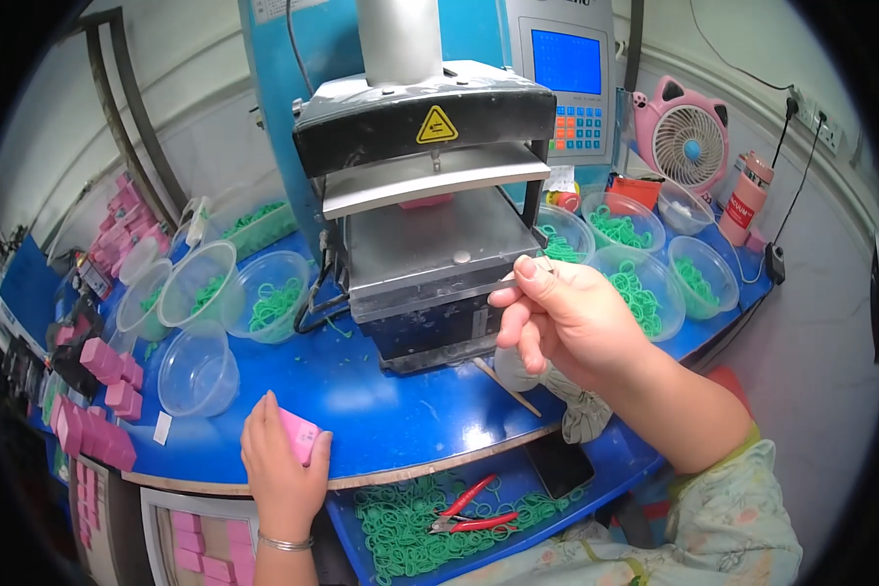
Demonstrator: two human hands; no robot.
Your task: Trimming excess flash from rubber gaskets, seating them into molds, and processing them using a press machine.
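Observation:
My left hand [275, 459] rests on the front edge of the blue table, its fingers wrapped round a small pink block [300, 434]. Raised before the press, my right hand [581, 320] pinches a thin dark stick-like tool [499, 286] between thumb and forefinger; its exact kind is too small to make out. The tool lies across the front edge of the press's grey lower plate [391, 244]. A small pale round piece [462, 257] sits on that plate near my fingertips. Farther back, something pink [427, 201] shows partly under the tilted metal upper plate [391, 181].
Clear plastic bowls [200, 376] stand on both sides of the press, several holding green rings. An open blue drawer [340, 518] below contains green rings and red-handled cutters [474, 523]. Pink blocks [93, 435] pile up at left. A pink fan [689, 146] stands back right.

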